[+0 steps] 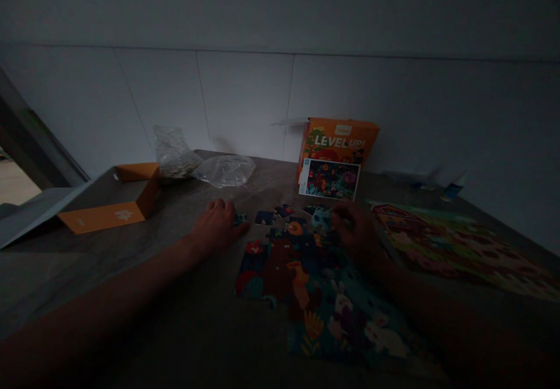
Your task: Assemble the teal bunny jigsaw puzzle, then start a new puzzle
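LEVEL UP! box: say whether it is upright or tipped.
Upright: the LEVEL UP! box stands behind the puzzle picture card, its lettering roughly level.

Between my left fingers [214,224] and right fingers [350,224], the loose puzzle pieces [265,218] look like stiff printed card; nearer me, the joined puzzle [301,278] looks smooth and matt. The tabletop [175,284] under my fingers looks matt, with a mottled grey, stone-like surface. Beyond my left fingers lies a bag [227,171] of clear, crinkled, glossy plastic. The open box [109,199] left of them is matt orange cardboard. Beyond them all, the wall panels [245,97] look smooth.
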Tool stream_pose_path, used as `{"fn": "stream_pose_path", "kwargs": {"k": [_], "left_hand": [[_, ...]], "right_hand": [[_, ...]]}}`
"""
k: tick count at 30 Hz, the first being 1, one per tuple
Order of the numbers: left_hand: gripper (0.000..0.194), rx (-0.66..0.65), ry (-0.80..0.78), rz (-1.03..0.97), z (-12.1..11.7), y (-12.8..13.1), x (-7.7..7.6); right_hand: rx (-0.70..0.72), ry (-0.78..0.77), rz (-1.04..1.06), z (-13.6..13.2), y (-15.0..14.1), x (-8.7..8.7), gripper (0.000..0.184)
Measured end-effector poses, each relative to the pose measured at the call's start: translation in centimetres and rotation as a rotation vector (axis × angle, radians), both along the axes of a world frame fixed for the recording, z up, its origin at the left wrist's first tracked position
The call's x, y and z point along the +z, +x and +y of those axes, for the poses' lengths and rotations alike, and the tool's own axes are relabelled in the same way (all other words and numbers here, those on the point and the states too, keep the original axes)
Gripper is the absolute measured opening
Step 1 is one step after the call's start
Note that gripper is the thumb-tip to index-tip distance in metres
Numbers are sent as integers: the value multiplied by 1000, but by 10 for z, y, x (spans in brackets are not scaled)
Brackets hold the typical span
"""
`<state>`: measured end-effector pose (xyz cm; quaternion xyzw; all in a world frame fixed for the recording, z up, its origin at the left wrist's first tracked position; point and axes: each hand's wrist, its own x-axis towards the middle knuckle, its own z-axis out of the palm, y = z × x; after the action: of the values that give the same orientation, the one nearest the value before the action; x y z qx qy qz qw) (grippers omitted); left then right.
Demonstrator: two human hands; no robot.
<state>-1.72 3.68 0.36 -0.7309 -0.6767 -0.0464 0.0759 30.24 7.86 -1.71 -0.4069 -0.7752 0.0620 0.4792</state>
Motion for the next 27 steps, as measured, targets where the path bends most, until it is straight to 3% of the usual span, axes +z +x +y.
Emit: {"fn": "stream_pose_path", "kwargs": {"k": [3,5,17,22,25,27], "left_hand": [[50,-21,-35,26,-1,1,-2],[48,-27,-56,35,-1,1,-2],[46,-30,6,-62,3,-6,-3],[26,9,-12,-374,0,2,11],[15,-100,-27,-657,-5,9,19],[19,-223,-144,-889,-10,14,23]], "right_hand": [[269,-115,-220,-1,-2,-2,16],[367,-139,-307,-2,-5,-3,18],[380,-160,-334,-1,-5,-4,18],[377,-149,-343,-1,-5,-3,18],[362,-149,-368,-2,-5,-3,20],[364,-156,-375,-1,-5,-3,21]]}}
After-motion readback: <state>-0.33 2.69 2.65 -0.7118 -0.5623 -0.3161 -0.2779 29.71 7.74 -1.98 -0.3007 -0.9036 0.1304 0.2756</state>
